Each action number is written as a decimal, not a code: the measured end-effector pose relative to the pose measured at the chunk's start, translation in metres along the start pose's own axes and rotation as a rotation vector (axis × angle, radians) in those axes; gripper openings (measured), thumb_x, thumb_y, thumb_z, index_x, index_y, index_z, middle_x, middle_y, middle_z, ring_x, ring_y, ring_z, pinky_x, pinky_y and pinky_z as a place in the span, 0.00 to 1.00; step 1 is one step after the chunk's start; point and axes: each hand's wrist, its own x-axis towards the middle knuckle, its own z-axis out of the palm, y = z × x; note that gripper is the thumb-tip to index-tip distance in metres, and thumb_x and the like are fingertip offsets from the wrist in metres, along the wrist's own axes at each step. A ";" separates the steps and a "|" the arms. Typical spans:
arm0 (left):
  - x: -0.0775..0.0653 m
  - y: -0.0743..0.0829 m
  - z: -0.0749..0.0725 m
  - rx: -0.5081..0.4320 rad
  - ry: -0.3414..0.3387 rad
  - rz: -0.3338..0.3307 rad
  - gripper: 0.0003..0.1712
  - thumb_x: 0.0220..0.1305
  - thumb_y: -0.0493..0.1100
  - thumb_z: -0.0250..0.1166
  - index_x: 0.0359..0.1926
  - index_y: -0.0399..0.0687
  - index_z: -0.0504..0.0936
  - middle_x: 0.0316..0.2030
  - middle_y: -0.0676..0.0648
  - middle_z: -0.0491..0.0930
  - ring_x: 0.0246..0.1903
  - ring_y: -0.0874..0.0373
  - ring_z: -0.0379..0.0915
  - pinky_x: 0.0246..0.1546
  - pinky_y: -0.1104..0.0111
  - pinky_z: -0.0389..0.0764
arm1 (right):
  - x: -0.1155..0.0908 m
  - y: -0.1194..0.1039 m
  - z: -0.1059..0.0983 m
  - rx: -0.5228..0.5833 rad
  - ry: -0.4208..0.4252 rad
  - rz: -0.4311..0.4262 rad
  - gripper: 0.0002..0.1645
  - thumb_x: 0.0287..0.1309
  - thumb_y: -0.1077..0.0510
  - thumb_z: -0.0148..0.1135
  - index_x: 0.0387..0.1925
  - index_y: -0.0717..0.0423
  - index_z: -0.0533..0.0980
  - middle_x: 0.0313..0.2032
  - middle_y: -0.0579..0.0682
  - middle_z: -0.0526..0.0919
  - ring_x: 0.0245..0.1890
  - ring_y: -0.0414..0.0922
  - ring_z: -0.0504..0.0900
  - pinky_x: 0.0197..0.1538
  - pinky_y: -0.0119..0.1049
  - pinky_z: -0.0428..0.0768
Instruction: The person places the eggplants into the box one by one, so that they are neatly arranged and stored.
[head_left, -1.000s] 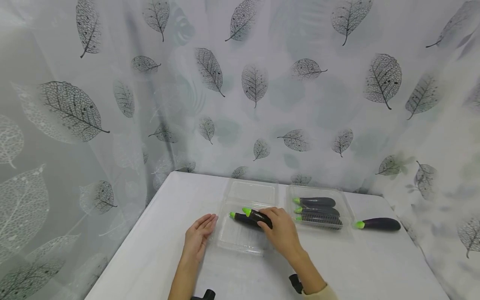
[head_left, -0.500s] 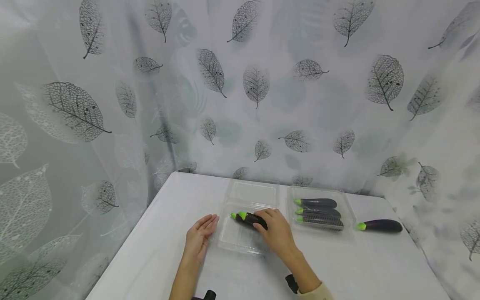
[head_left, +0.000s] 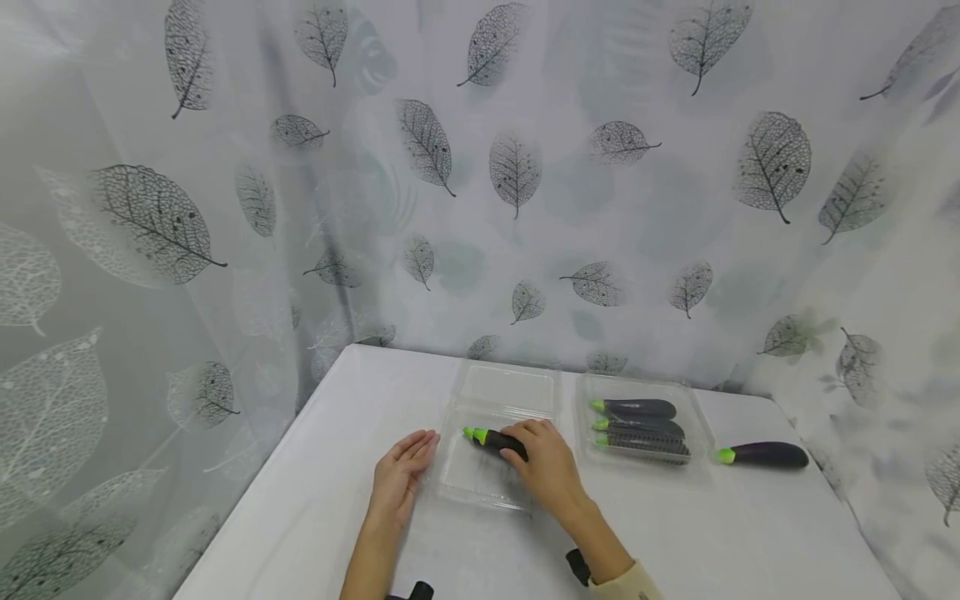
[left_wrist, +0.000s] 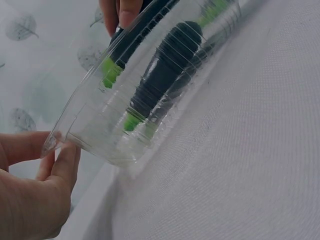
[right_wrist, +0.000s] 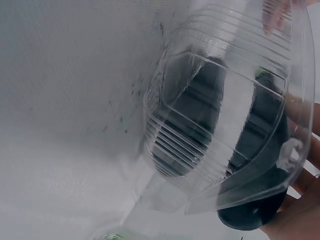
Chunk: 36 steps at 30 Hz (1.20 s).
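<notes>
Now both hands grip: left (head_left: 403,475) the clear tray (head_left: 480,490), right (head_left: 546,467) an eggplant (head_left: 504,443) over it.

White table (head_left: 315,475), two clear containers (head_left: 480,485) (head_left: 699,421), lone eggplant (head_left: 770,454)

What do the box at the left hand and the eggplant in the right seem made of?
Box: probably thin, glossy clear plastic; another eggplant shows through its ribbed wall. Held eggplant: smooth, with a soft sheen; real skin or moulded imitation, I can't tell.

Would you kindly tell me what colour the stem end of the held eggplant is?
The stem end is bright green, clearest in the left wrist view.
</notes>
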 end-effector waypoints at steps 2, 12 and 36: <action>0.000 0.000 0.000 0.003 0.002 -0.001 0.31 0.68 0.18 0.55 0.71 0.21 0.61 0.69 0.23 0.66 0.65 0.45 0.76 0.66 0.66 0.77 | 0.000 -0.001 0.002 -0.012 -0.006 0.000 0.18 0.59 0.53 0.78 0.51 0.48 0.87 0.47 0.46 0.87 0.47 0.48 0.82 0.48 0.46 0.86; 0.000 0.000 0.002 -0.019 -0.008 -0.009 0.31 0.70 0.19 0.55 0.72 0.21 0.60 0.70 0.23 0.64 0.68 0.43 0.73 0.68 0.65 0.76 | 0.003 -0.002 0.010 -0.020 -0.006 -0.029 0.19 0.57 0.54 0.79 0.51 0.49 0.87 0.46 0.47 0.87 0.46 0.48 0.82 0.47 0.46 0.87; 0.000 0.001 0.001 -0.004 0.005 -0.001 0.30 0.68 0.18 0.55 0.71 0.20 0.62 0.69 0.22 0.66 0.65 0.44 0.75 0.66 0.65 0.78 | 0.005 -0.002 0.029 -0.022 -0.074 -0.010 0.19 0.57 0.53 0.79 0.51 0.49 0.87 0.47 0.47 0.87 0.46 0.48 0.82 0.47 0.44 0.86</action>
